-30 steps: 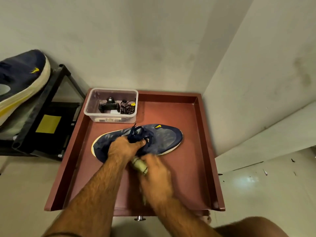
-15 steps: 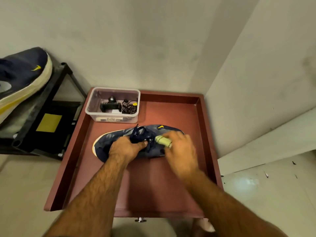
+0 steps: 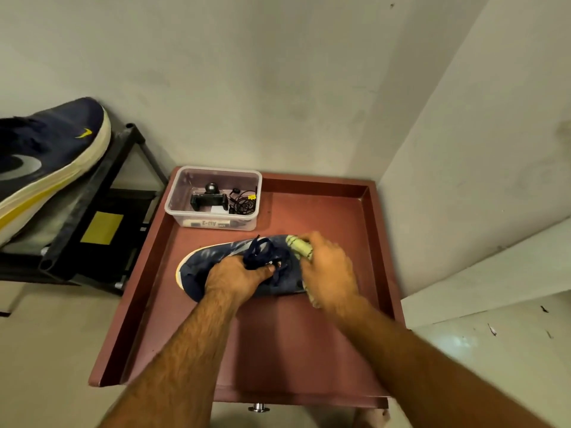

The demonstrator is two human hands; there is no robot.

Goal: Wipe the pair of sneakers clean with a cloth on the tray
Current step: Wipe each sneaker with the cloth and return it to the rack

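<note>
A navy sneaker (image 3: 210, 267) with a pale sole lies on its side in the middle of the reddish-brown tray (image 3: 309, 350), toe pointing right. My left hand (image 3: 238, 278) presses down on its laced middle and holds it still. My right hand (image 3: 327, 273) grips a pale green striped cloth (image 3: 299, 247) and covers the sneaker's toe end. The second navy sneaker (image 3: 46, 162), with a yellow logo and a white and yellow sole, rests on a black rack at the left, outside the tray.
A clear plastic box (image 3: 213, 200) with a black clamp and cables stands in the tray's back left corner. The black rack (image 3: 102, 217) stands left of the tray. Walls close in behind and at the right; pale floor (image 3: 494, 341) lies at the lower right.
My right hand with the cloth has swept from the sneaker's near side, in front of the laces, to its toe end at the right. My left hand has stayed on the sneaker.
</note>
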